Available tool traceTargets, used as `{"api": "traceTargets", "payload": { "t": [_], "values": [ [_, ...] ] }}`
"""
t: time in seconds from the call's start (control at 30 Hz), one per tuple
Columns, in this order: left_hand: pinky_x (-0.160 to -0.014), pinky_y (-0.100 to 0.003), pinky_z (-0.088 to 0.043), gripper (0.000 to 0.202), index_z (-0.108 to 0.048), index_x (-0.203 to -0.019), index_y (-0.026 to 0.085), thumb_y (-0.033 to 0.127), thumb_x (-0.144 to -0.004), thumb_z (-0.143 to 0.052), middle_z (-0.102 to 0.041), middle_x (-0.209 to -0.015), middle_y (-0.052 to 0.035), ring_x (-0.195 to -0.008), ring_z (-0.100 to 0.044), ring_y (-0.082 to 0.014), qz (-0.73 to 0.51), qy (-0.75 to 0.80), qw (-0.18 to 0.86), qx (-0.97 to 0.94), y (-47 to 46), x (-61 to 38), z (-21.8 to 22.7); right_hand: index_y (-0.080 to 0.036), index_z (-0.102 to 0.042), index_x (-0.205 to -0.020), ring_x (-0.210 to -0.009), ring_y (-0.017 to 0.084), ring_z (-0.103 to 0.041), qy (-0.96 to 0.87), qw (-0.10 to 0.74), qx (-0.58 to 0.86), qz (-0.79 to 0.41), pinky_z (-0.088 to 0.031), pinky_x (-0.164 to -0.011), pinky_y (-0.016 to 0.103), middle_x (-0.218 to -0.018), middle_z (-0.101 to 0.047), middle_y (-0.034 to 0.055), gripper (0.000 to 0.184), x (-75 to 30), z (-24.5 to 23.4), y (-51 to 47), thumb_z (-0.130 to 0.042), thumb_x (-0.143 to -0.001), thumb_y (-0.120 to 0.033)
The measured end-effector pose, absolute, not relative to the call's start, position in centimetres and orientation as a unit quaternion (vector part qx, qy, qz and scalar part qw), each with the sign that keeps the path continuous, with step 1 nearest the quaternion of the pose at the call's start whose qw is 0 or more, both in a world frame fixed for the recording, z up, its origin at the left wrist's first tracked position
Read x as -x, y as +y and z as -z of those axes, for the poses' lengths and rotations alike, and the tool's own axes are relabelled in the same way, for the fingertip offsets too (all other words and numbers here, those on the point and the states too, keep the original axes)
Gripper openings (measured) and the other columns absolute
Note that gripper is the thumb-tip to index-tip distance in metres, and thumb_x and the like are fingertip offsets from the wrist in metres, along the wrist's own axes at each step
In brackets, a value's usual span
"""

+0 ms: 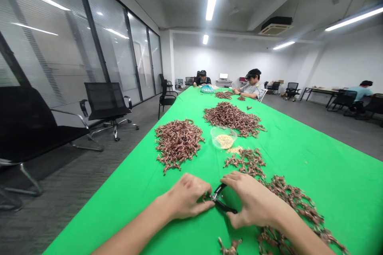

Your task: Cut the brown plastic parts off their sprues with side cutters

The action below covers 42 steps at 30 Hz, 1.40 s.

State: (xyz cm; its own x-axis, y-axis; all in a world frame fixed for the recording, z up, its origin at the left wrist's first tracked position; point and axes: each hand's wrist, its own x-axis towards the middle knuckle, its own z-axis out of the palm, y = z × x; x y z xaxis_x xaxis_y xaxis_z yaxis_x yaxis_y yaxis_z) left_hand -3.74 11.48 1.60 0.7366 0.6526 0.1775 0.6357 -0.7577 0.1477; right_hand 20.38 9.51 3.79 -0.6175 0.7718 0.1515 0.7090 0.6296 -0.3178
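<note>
My right hand [254, 199] is wrapped around a pair of black-handled nippers [225, 206], whose handles are spread apart. The metal jaws point left and meet the fingertips of my left hand [190, 195]. That hand pinches a small brown animal figurine [206, 197], mostly hidden by the fingers. Close to the front edge lies another brown animal figurine [229, 246]. More figurines [293, 197] are strewn under and beside my right forearm. A looser cluster of figurines [248, 162] lies just beyond my hands.
A clear plastic bowl [213, 138] holds small beige bits, some spilled beside it. Heaps of figurines stand to the left [179, 143] and farther back [233, 117] on the green cloth [128, 191]. Two people sit at the far end. Black chairs [106, 101] line the left side.
</note>
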Motion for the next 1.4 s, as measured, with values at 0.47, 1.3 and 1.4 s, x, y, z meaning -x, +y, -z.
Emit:
{"api": "traceTargets", "payload": {
  "t": [0.47,1.3,1.4],
  "values": [
    [-0.073,-0.032,-0.037,0.024,-0.066,-0.103,0.025,0.044,-0.091,-0.058,-0.070,-0.083,-0.0016,-0.080,-0.064,-0.0208,-0.101,0.417,0.068,-0.901,11.6,3.9,-1.8,-0.013,-0.029,-0.154,-0.136,0.034,-0.039,-0.881,0.144,0.426,-0.146,-0.035,-0.113,0.046,-0.150,-0.040,0.0173,0.106,-20.9,-3.5,9.7,-0.080,-0.064,-0.040],
    [-0.067,-0.032,-0.042,0.021,-0.067,-0.108,0.020,0.031,-0.095,-0.055,-0.075,-0.086,-0.0060,-0.081,-0.071,-0.0259,-0.192,0.470,-0.010,-0.862,10.8,1.4,-1.8,-0.012,-0.049,-0.140,-0.129,0.040,-0.037,-0.861,0.147,0.457,0.170,-0.028,-0.110,0.055,-0.137,-0.047,0.0214,0.052,-17.4,-2.1,9.6,-0.052,-0.092,-0.033],
    [-0.063,-0.029,-0.038,0.022,-0.069,-0.105,0.021,0.036,-0.093,-0.057,-0.072,-0.075,-0.0034,-0.071,-0.067,-0.0221,-0.212,0.457,0.036,-0.863,10.9,1.5,-2.2,-0.011,-0.054,-0.133,-0.119,0.039,-0.044,-0.857,0.142,0.466,0.169,-0.032,-0.105,0.053,-0.124,-0.054,0.0200,0.050,-17.4,-2.7,9.4,-0.054,-0.090,-0.037]
  ]
}}
